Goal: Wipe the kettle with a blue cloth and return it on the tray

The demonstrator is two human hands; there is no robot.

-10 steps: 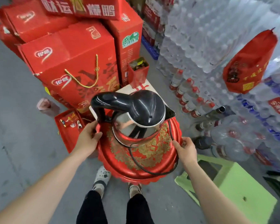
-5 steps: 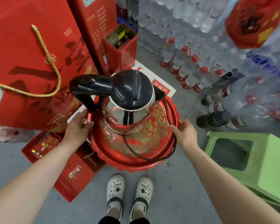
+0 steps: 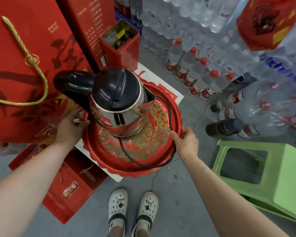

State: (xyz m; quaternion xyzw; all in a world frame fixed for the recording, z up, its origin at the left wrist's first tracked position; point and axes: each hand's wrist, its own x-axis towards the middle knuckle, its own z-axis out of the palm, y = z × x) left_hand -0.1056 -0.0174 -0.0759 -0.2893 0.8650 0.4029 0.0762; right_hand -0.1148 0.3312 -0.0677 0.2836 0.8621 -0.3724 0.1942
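Kettle [image 3: 116, 93] stands on the tray [image 3: 109, 159]; your left hand [image 3: 70, 127] and right hand [image 3: 186, 142] each grip its rim, fingers curled.

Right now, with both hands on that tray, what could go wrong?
1. The kettle stands unsecured and off-centre on the tray, which the left hand and right hand hold only at the rim. A tilt could slide or topple it.
2. The cord loops loosely on the tray. It might slip over the rim and snag.
3. The bottles stand close by on the floor at the right and could get knocked.
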